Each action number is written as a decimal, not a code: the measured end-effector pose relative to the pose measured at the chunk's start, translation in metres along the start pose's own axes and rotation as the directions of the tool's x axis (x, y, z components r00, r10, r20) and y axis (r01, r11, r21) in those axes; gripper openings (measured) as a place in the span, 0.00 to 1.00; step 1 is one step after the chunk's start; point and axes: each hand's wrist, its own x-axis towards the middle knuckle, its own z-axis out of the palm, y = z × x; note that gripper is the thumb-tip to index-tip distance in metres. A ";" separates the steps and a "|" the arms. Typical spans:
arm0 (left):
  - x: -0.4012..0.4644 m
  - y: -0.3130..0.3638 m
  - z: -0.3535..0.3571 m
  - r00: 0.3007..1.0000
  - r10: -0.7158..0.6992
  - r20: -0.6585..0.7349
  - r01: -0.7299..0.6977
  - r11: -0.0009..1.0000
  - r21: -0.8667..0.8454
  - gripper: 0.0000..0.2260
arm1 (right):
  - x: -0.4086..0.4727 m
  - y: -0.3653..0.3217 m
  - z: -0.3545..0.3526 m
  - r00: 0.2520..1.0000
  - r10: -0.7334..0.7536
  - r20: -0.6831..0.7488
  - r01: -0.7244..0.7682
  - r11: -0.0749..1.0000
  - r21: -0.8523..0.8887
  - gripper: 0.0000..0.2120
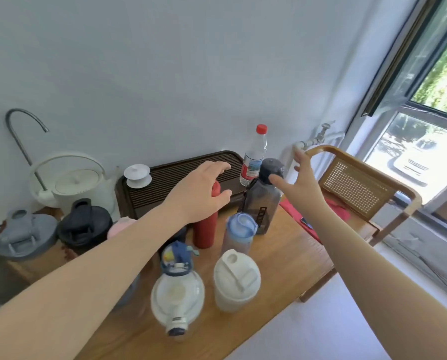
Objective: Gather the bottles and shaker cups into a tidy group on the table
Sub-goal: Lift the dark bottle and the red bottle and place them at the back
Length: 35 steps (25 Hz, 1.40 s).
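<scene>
Two hands reached over wooden counter (282,245), both spread, gripping nothing. Left hand (199,193) above red bottle (205,229); right hand (299,183) just beside dark grey bottle (262,203), near far edge. Clear red-capped bottle (254,157) behind. Blue-lidded bottle (239,235), white shaker cup (236,280), round white jug (177,294) toward near edge. Black shaker (84,227) and grey shaker (26,235) at left.

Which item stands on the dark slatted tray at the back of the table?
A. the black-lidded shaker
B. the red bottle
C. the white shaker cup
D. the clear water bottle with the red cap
D: the clear water bottle with the red cap stands upright on the right end of the dark slatted tray.
</scene>
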 end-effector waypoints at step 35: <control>-0.015 0.052 -0.014 0.820 -0.405 -0.404 0.174 0.849 -0.499 0.24 | 0.040 -0.063 0.015 0.762 -0.443 0.473 0.032 0.755 0.655 0.20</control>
